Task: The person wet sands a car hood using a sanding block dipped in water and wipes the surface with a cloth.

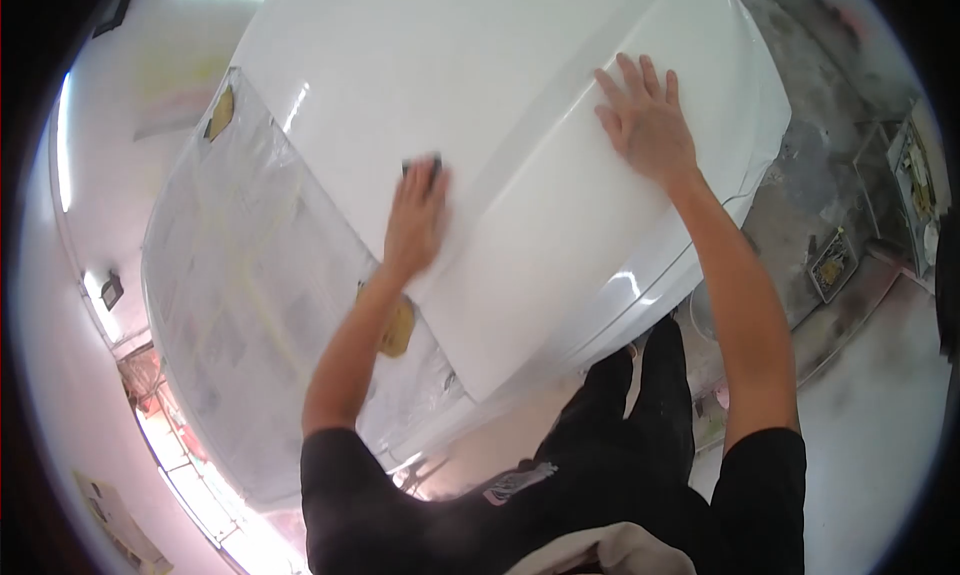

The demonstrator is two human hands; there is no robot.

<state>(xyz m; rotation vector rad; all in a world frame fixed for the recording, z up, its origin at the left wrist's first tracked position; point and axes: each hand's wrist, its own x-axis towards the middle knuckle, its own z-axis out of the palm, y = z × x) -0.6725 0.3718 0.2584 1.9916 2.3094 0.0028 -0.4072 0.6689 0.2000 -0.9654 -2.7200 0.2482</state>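
A white car hood [440,65] with a raised crease fills the middle of the view. My left hand [416,225], slightly smeared by motion, presses a small dark block [435,163] against the hood. Only the block's edges show past the fingers, so its exact kind is hidden. Further right, my right hand [652,130] lies flat on the glossy surface beyond the crease, fingers spread, holding nothing.
Cloudy plastic sheeting [240,265] covers the car part left of the hood, with a yellow-brown patch [399,327] along its edge. On the floor at right sits a small basket [832,265] near a metal-framed stand [912,175]. My legs stand close against the car's edge.
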